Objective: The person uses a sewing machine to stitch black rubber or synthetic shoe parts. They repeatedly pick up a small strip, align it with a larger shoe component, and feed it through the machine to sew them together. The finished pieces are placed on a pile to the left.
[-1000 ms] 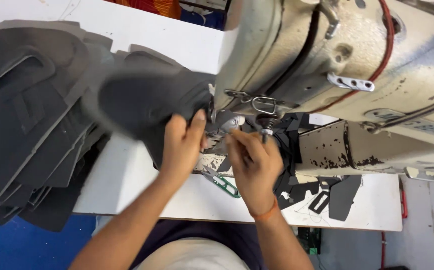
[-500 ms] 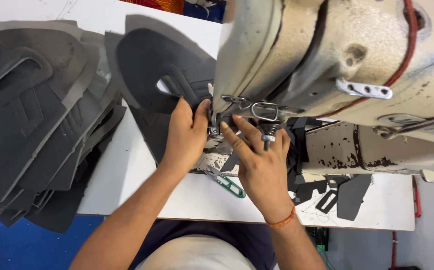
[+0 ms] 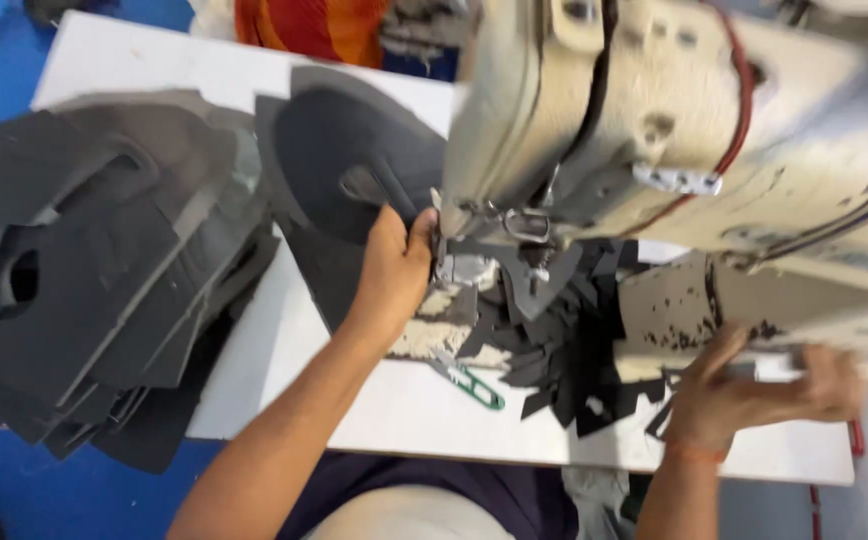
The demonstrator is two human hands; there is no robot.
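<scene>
left hand (image 3: 394,275) rests flat on the dark grey cut piece (image 3: 354,170) lying under the head of the cream sewing machine (image 3: 674,130), fingers together and bent over the material right beside the presser foot (image 3: 529,275); the grip looks meant to keep the piece pressed down and steered at the needle area. the piece spreads from the needle toward the far edge of the white table (image 3: 404,410), its curved edge and a small slot visible. right hand (image 3: 754,385) is at the right end of the machine base near the front edge of the table, fingers spread and curled loosely; motion blur there, cannot tell whether it grips anything. a heap of small dark offcuts (image 3: 564,360) sits between the hands, under the machine arm, within reach. green-handled snips (image 3: 469,382) lie on the table just in front of the left wrist. a stack of larger grey pieces (image 3: 84,270) overhangs the table's left edge, well apart from the needle.
</scene>
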